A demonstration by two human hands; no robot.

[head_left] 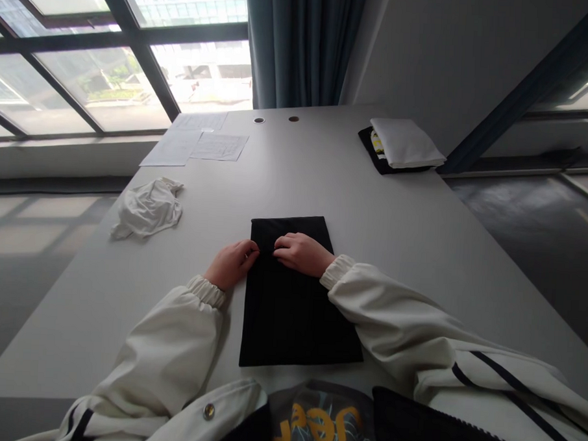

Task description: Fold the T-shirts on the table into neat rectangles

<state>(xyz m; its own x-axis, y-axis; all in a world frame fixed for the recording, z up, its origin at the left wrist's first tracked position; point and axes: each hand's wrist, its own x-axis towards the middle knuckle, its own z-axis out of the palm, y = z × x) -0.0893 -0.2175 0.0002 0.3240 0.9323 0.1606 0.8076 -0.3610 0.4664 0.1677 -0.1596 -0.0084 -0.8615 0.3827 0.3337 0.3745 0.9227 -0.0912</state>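
Note:
A black folded cloth [299,325], probably a garment, lies flat in front of me as a neat upright rectangle. My left hand [232,263] is at its left edge, thumb and forefinger pinched on the fabric there. Over the cloth's upper part rests my right hand [302,252], its fingers curled and pressed together on the fabric near the middle. The fingertips of both hands are a short gap apart. What exactly lies beneath the right fingertips is hard to see against the black.
The cloth lies on a long white table [217,197]. A crumpled white cloth [151,208] is at the left, with paper sheets [219,147] beyond it. Folded garments, white on black, form a stack [404,144] at the far right. A blue curtain [301,45] hangs behind the table.

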